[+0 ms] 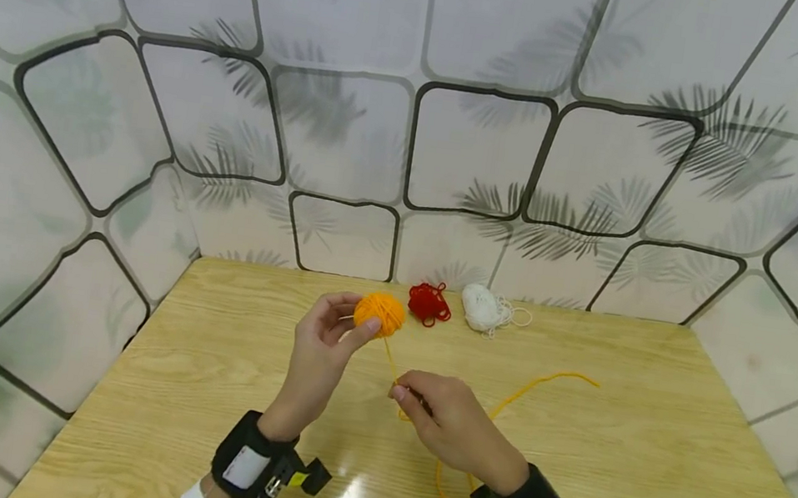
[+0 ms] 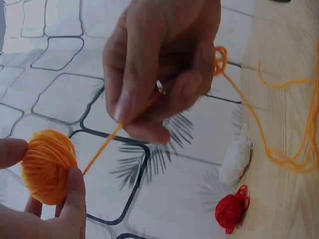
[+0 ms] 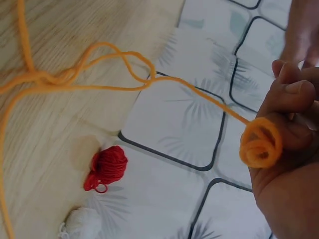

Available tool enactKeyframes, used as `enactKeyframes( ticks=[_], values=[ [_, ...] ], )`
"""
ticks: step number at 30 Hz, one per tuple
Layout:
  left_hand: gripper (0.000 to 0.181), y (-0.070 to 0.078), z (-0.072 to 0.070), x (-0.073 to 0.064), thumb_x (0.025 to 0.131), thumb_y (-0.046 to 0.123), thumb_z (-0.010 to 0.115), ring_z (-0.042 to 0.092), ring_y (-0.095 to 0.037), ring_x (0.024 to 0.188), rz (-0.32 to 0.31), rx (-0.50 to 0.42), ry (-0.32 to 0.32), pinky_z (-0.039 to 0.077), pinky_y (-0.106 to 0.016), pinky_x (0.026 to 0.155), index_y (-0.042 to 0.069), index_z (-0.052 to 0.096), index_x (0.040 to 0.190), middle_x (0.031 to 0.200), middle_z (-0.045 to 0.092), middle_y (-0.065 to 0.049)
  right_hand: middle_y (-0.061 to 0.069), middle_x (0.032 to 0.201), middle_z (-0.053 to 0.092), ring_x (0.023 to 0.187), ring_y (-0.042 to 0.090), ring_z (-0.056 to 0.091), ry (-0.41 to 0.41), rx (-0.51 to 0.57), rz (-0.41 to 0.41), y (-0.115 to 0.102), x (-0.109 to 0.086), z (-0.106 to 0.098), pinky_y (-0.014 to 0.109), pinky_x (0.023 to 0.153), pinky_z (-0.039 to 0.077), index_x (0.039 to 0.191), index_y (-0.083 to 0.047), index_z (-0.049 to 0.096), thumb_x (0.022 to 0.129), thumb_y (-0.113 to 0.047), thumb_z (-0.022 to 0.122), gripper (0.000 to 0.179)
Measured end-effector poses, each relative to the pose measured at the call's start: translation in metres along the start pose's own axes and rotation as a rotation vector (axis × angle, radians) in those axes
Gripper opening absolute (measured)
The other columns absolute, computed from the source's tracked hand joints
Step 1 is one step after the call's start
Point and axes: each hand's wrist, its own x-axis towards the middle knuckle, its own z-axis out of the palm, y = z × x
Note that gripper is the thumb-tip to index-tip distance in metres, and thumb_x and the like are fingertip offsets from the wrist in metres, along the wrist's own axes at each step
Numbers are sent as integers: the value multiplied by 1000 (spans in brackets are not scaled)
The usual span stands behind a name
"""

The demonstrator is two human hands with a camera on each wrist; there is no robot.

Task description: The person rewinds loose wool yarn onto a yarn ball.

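Observation:
My left hand [image 1: 323, 338] holds an orange ball of yarn [image 1: 379, 315] between thumb and fingers, above the table. From the ball a taut strand [image 1: 390, 357] runs down to my right hand [image 1: 448, 419], which pinches it between thumb and forefinger. In the right wrist view, a small coil of orange yarn [image 3: 261, 143] bulges from the curled right fingers. Loose yarn [image 1: 527, 390] trails from that hand across the table in loops, its end lying to the right. The left wrist view also shows something small and shiny [image 2: 160, 87] between the right fingers, too small to tell.
Near the wall at the back of the wooden table [image 1: 218, 360] lie a red ball of yarn [image 1: 429, 303] and a white ball of yarn [image 1: 484, 308] with loose loops. A patterned covering [image 1: 483, 151] rises behind the table and at both sides.

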Motion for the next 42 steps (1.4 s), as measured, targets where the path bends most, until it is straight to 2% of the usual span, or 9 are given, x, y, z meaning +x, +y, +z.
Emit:
enactKeyframes(
  ticks=[3,6,10,15,23,27,31,37,42],
  values=[
    [36,-7,-2,7,93,-2,70,60,-27,106,23,102,49,55,-25,89,-7,53,125,121,57,-20,-15,70,44,58,-2,41,-7,-25,-12,-10,-6,-3,19,55,42,95,-16,66,107,-20,54,18],
    [37,-16,-6,12,93,1,72,59,-32,107,34,177,41,55,-26,87,-6,55,125,122,57,-21,-15,72,48,60,-3,42,11,-54,-56,-22,-11,-10,18,55,43,98,-16,66,107,-18,55,14],
    [37,-30,-10,13,92,5,74,60,-34,106,26,270,-41,57,-30,85,-2,58,125,122,58,-19,-14,76,52,61,-4,42,68,-69,-124,-36,-14,-25,16,53,41,103,-15,67,103,-12,61,6],
    [37,-38,-11,4,93,8,75,60,-33,108,5,354,-187,58,-33,84,3,61,127,124,61,-14,-10,75,51,59,-3,39,157,-71,-234,-47,-8,-51,13,51,36,106,-13,66,99,-7,66,10],
    [37,-28,-1,-20,94,10,74,62,-29,110,-45,314,-388,57,-32,88,8,62,128,124,62,-8,-9,71,45,56,2,35,260,-158,-274,-36,15,-82,17,50,31,104,-12,67,92,2,71,19],
    [36,-20,5,-31,95,11,73,62,-28,111,-60,244,-461,57,-33,88,9,62,130,126,62,-8,-9,68,41,55,3,32,271,-163,-248,-16,25,-81,19,50,28,102,-11,68,96,-3,68,10],
    [36,-14,7,-38,97,12,71,62,-27,110,-66,181,-507,57,-34,89,7,60,131,127,61,-10,-10,66,40,52,4,31,260,-103,-167,3,30,-72,22,49,29,101,-12,68,98,-3,66,10],
    [34,-6,7,-39,95,5,71,62,-24,109,-15,50,-482,58,-36,87,0,59,127,125,59,-18,-9,68,44,55,5,36,173,-24,-36,18,26,-49,23,51,33,100,-12,67,100,-6,63,7],
    [35,-2,7,-29,92,-1,72,62,-23,106,85,-6,-339,58,-34,86,-6,57,123,121,58,-22,-9,74,52,63,4,44,58,-3,13,17,15,-25,23,58,43,103,-8,68,99,2,60,12]
  ],
)
